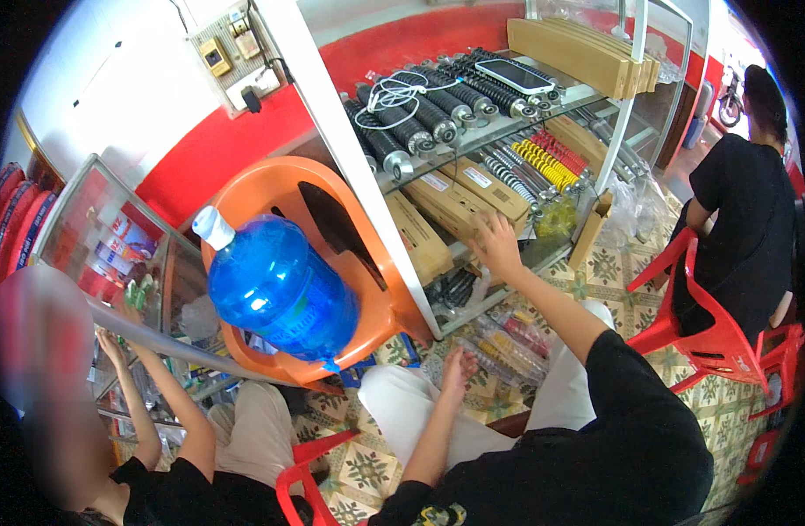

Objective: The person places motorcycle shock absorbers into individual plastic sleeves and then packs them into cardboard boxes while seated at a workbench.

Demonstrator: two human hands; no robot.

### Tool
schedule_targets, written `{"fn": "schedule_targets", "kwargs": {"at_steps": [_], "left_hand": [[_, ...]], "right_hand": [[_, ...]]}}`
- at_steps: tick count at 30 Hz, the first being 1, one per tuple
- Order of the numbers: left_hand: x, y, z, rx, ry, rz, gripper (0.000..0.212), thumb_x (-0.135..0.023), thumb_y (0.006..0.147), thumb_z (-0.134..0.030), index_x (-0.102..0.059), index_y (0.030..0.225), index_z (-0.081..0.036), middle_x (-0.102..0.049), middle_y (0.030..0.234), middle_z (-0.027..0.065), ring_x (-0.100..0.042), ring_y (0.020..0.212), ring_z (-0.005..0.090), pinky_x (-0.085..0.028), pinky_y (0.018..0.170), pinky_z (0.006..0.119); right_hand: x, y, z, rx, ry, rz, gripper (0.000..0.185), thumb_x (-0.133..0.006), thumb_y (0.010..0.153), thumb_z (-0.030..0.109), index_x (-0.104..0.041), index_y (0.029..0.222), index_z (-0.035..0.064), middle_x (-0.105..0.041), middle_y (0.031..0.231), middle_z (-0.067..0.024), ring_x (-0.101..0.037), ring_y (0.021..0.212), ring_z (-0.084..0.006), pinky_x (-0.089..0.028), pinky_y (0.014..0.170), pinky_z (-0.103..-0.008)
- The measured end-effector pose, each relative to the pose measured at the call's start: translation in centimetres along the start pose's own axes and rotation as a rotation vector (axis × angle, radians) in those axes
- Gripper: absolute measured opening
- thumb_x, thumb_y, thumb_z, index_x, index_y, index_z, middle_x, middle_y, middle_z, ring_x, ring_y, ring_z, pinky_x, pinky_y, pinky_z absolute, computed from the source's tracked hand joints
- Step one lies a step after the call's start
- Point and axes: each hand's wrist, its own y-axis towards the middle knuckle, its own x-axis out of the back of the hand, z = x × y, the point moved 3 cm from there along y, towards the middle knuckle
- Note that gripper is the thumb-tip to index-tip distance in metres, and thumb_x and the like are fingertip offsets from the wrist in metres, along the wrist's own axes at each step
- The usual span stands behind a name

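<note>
My right hand (pixel 498 246) reaches to the lower glass shelf, its fingers spread at the end of a brown cardboard box (pixel 452 204); whether they touch it is unclear. My left hand (pixel 458 369) is held above my lap, fingers loosely curled, and I cannot tell if it holds anything. Bagged coil-spring shock absorbers (pixel 508 345) lie on the floor between my knees. On the lower shelf, beside the boxes, are shock absorbers with yellow springs (pixel 540 164) and red springs (pixel 560 150). Black-spring shock absorbers (pixel 435 118) line the upper shelf.
A blue water jug (pixel 284 289) rests on an orange plastic chair (pixel 389 296) at the left. A white cable (pixel 396 95) and a phone (pixel 514 75) lie on the upper shelf. One person handles items at the left; another sits on a red chair (pixel 711 329) at the right.
</note>
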Motion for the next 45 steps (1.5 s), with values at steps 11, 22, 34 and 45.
{"fn": "schedule_targets", "kwargs": {"at_steps": [11, 22, 34, 45], "left_hand": [[0.0, -0.4, 0.5, -0.022, 0.046, 0.013, 0.029, -0.054, 0.091, -0.031, -0.047, 0.112, -0.012, -0.060, 0.096, 0.0047, -0.060, 0.080, 0.0141, -0.049, 0.068, 0.030], [0.9, 1.0, 1.7, -0.052, 0.018, 0.080, 0.031, -0.056, 0.090, -0.031, -0.049, 0.115, -0.014, -0.062, 0.091, 0.0031, -0.062, 0.080, 0.0157, -0.050, 0.066, 0.031], [-0.3, -0.6, -0.8, -0.099, -0.058, -0.030, 0.078, -0.038, 0.083, -0.070, -0.033, 0.137, -0.014, -0.046, 0.127, 0.0117, -0.048, 0.112, 0.0254, -0.040, 0.088, 0.040], [-3.4, -0.5, 0.4, 0.038, 0.157, 0.086, 0.081, -0.039, 0.085, -0.068, -0.035, 0.139, -0.007, -0.036, 0.141, 0.0090, -0.030, 0.130, 0.0227, -0.020, 0.107, 0.040]], "right_hand": [[-0.9, -1.8, -1.3, -0.106, -0.054, -0.034, 0.050, -0.077, 0.062, 0.028, -0.051, 0.097, 0.0033, -0.045, 0.123, -0.0185, -0.043, 0.110, -0.0357, -0.037, 0.086, -0.0444], [-0.5, 1.6, 0.7, -0.210, 0.003, 0.004, 0.059, -0.078, 0.057, 0.031, -0.052, 0.105, 0.0067, -0.050, 0.103, -0.0160, -0.046, 0.099, -0.0342, -0.039, 0.082, -0.0444], [23.6, -15.4, -7.7, -0.792, 1.040, -0.225, 0.052, -0.066, 0.076, 0.017, -0.046, 0.122, 0.0062, -0.048, 0.119, -0.0063, -0.045, 0.113, -0.0181, -0.034, 0.096, -0.0313], [20.6, -17.7, -6.8, -0.746, 0.847, 0.213, 0.064, -0.075, 0.072, 0.022, -0.045, 0.127, 0.0095, -0.050, 0.115, -0.0058, -0.049, 0.105, -0.0158, -0.038, 0.092, -0.0288]]}}
